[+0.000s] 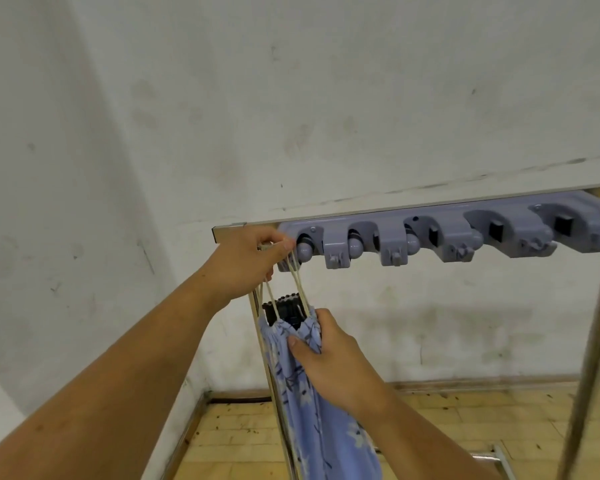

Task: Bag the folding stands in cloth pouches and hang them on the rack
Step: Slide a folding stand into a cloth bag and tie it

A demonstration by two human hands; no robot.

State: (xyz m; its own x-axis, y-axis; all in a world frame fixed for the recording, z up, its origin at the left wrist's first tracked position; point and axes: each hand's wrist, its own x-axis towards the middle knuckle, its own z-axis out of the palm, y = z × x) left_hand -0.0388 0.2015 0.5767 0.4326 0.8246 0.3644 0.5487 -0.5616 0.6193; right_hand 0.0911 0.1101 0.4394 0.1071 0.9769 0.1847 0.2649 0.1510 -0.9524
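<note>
Right hand (329,362) grips the pouch (303,420) just below its gathered mouth, thumb on the cloth. Pouch is blue floral and hangs down along the frame post. Black stand (284,307) is inside, top poking out of the mouth. Cords (300,289) run taut from the mouth up to the left hand (253,258), which pinches them at the leftmost end of the grey rack (430,233). Can't tell whether the cords are on the hook. White wall (291,98) behind, wood floor (465,427) below.

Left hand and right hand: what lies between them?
In the head view, the left hand pinches beige cords that run down to the pouch gripped by the right hand; the black top of the stand pokes out between them.
</note>
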